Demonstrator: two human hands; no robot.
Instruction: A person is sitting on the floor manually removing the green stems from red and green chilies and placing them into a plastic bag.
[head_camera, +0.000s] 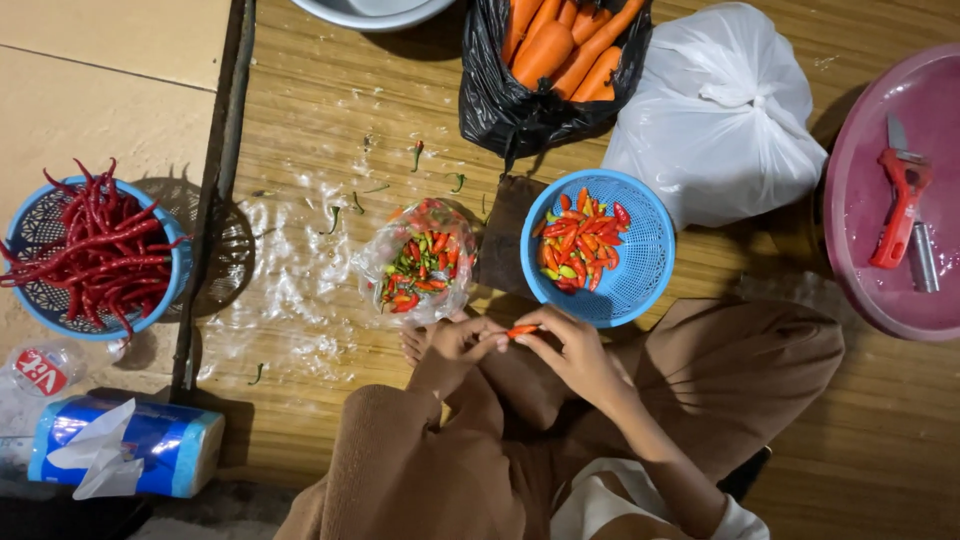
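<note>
Chili (522, 330) pinched between both hands (520, 345), just below blue basket (640, 270).

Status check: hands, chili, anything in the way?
Left hand and right hand pinch one small orange chili between them. Blue basket of chilies and clear bag just ahead. Nothing obstructing.

I see an orange-red chili (522, 330) pinched between my left hand (455, 345) and right hand (575, 355). 2 blue baskets: one (640, 275) holds red, orange and green chilies, the other (40, 300) long red ones. Orange carrots (565, 45) fill a black bag (500, 115); beside it, a white bag (720, 120) and pink basin (860, 200).
</note>
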